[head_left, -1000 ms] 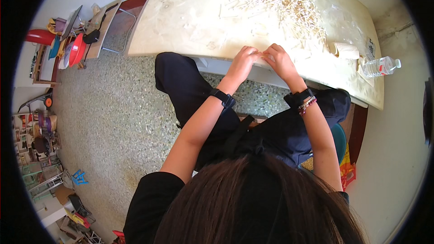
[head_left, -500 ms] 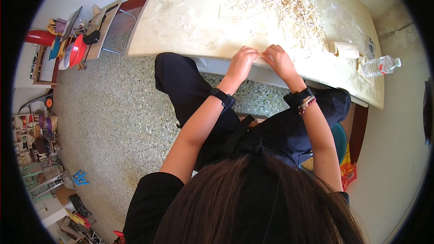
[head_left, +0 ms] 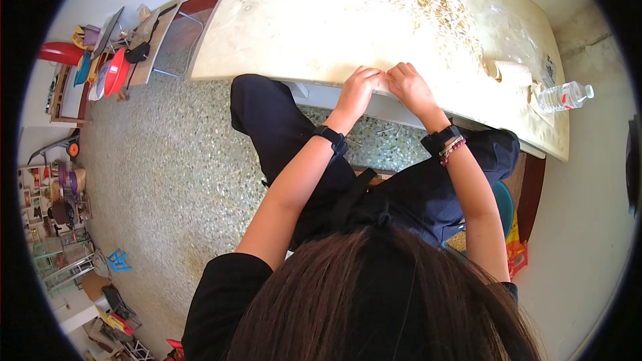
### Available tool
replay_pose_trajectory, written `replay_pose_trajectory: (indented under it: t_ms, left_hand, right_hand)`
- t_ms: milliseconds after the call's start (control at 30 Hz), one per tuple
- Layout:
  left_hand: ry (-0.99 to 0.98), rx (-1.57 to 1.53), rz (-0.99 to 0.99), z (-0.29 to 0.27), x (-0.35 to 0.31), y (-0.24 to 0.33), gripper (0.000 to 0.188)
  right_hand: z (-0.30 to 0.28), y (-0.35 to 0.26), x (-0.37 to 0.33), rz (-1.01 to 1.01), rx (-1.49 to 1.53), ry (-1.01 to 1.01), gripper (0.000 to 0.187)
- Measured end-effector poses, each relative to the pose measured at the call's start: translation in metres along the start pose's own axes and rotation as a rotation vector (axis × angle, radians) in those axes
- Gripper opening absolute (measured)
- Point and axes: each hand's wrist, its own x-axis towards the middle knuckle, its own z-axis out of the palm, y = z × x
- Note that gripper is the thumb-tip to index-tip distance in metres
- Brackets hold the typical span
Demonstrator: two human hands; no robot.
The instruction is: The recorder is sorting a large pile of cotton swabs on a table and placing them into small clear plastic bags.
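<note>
At the near edge of the pale tabletop [head_left: 267,40], my left hand [head_left: 357,92] and my right hand [head_left: 412,88] meet almost fingertip to fingertip. The fingers of both are bent into a pinch. Whatever lies between them is too small and washed out by glare to name. Beyond my hands, a loose heap of thin, pale, short sticks [head_left: 428,1] spreads over the far part of the table. Both wrists carry black bands, and the right one also has a beaded bracelet.
To the right lie a beige roll [head_left: 511,73] and a clear plastic bottle [head_left: 565,96] on its side. A side table [head_left: 155,47] with red basins stands at the left. Crowded shelves [head_left: 50,200] and a small blue stool [head_left: 119,260] line the left side.
My right hand's fingers have lifted slightly, while both hands stay close together at the table edge. The tabletop looks brighter, with more glare over the sticks.
</note>
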Motion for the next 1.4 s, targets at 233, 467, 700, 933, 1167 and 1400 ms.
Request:
replay_pose_trajectory:
  t_ms: [233,467,700,933,1167,1400]
  left_hand:
    - [0.020,0.047,0.030,0.004,0.000,-0.002,0.028]
    - [0.032,0.034,0.027,0.001,-0.001,-0.001,0.030]
    - [0.031,-0.034,-0.026,0.002,0.003,-0.002,0.023]
    - [0.072,-0.138,-0.107,0.001,0.002,-0.005,0.016]
    - [0.074,-0.163,-0.117,-0.004,0.001,-0.004,0.015]
    - [-0.037,-0.231,0.032,-0.044,0.021,0.025,0.012]
  right_hand:
    - [0.006,0.006,0.002,0.046,-0.071,-0.064,0.016]
    - [0.000,0.005,0.003,0.053,-0.100,-0.121,0.010]
    - [0.002,0.000,0.009,-0.021,-0.424,-0.212,0.010]
    - [-0.001,-0.012,0.016,0.277,-0.067,-0.266,0.027]
    - [0.015,-0.012,0.021,0.482,-0.123,-0.306,0.052]
    - [-0.011,-0.025,0.005,0.689,0.381,-0.141,0.052]
